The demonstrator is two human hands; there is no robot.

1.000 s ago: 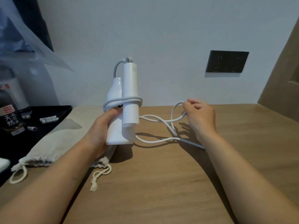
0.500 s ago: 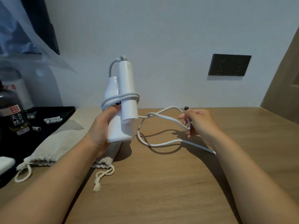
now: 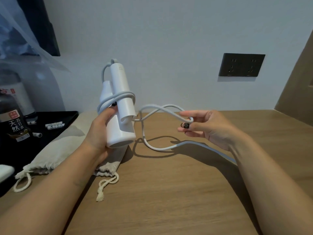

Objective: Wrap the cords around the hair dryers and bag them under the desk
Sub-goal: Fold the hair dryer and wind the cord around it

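A white folded hair dryer (image 3: 121,106) is held upright above the wooden desk (image 3: 169,192) by my left hand (image 3: 100,131), which grips its body with the thumb on the wrapped turns. Its white cord (image 3: 159,109) goes twice around the folded handle, then runs right in a crossed loop. My right hand (image 3: 205,126) pinches that loop, lifted off the desk. The rest of the cord lies on the desk and passes under my right forearm. A beige drawstring bag (image 3: 50,155) lies flat on the desk below my left hand.
A black tray (image 3: 67,116) at the left holds small batteries and a dark bottle (image 3: 14,122). A clear plastic cover hangs at the upper left. A black wall socket (image 3: 241,65) sits on the white wall to the right. A wooden panel rises at the far right.
My right hand has lifted the cord loop off the desk and drawn it slightly toward me and to the right. The dryer in my left hand tilted a little.
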